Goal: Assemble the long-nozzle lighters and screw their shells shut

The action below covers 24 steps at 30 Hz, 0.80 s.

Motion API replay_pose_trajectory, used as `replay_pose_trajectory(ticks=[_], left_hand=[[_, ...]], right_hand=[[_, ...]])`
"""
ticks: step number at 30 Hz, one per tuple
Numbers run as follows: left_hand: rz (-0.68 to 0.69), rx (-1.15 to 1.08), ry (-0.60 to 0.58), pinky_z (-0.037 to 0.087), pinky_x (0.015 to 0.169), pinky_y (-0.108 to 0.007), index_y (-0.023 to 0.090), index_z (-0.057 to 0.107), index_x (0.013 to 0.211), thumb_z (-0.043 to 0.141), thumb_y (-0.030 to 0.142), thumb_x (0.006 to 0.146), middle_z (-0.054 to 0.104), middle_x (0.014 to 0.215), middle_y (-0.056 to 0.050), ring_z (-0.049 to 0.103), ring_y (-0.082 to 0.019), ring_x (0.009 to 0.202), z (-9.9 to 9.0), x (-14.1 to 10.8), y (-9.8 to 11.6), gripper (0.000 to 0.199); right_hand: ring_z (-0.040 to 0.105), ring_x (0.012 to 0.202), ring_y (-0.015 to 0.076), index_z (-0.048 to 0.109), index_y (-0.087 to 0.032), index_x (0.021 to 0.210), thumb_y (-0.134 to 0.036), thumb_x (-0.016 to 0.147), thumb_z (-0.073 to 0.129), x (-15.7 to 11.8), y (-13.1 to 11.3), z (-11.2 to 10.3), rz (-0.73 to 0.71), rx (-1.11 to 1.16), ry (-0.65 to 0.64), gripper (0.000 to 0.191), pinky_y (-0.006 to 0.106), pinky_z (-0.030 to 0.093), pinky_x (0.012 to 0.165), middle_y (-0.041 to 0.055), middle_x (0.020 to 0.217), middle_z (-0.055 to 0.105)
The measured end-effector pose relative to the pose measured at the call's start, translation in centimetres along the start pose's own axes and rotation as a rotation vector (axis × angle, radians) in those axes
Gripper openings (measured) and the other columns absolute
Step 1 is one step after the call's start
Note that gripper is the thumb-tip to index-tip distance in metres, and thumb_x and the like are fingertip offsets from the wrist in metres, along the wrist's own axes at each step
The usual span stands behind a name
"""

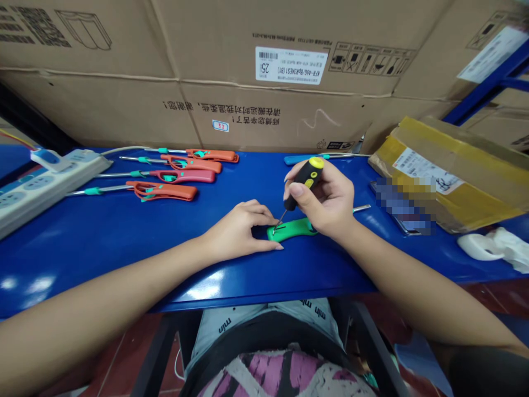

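A green long-necked lighter (294, 229) lies flat on the blue table, its metal tube pointing right from behind my right wrist. Around the left end of its handle, the thumb and fingers of my left hand (236, 230) close from both sides. My right hand (335, 199) grips a black and yellow screwdriver (306, 179), tilted with its handle up. The thin shaft slants down to the left end of the green handle, and its tip touches there. Part of the lighter is hidden under my right hand.
Several orange and red lighters (165, 191) lie at the left beside a white power strip (53, 179). A blue lighter (294, 160) lies behind my right hand. To the right are a phone (403, 207), a taped carton (475, 165) and a white object (479, 246). Large cardboard boxes (231, 99) stand behind.
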<state>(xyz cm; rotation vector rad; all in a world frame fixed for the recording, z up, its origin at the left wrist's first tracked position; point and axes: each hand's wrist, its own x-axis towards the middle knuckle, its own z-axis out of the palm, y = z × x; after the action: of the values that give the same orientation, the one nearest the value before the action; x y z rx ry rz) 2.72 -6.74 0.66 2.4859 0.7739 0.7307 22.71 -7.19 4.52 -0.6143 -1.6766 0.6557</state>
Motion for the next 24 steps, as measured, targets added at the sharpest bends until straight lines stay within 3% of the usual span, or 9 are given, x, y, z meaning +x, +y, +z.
replay_pose_trajectory(ticks=[10, 24], left_hand=[[-0.004, 0.0, -0.005, 0.05, 0.093, -0.04, 0.019, 0.078, 0.104, 0.083, 0.047, 0.079, 0.075, 0.099, -0.006, 0.067, -0.023, 0.094, 0.03, -0.06, 0.0, 0.038], [0.008, -0.004, -0.004, 0.05, 0.098, -0.043, 0.018, 0.078, 0.104, 0.083, 0.046, 0.08, 0.075, 0.101, -0.007, 0.067, -0.025, 0.099, 0.03, -0.03, -0.11, 0.037]], right_hand=[[0.061, 0.061, 0.0161, 0.062, -0.025, 0.093, -0.053, 0.09, 0.069, -0.23, -0.2, 0.06, 0.041, -0.054, -0.013, 0.029, 0.033, 0.056, 0.056, 0.0005, 0.075, 0.066], [0.061, 0.061, 0.0147, 0.063, -0.024, 0.094, -0.047, 0.09, 0.07, -0.34, -0.08, 0.07, 0.017, -0.018, -0.07, 0.024, 0.03, 0.054, 0.054, 0.0007, 0.077, 0.066]])
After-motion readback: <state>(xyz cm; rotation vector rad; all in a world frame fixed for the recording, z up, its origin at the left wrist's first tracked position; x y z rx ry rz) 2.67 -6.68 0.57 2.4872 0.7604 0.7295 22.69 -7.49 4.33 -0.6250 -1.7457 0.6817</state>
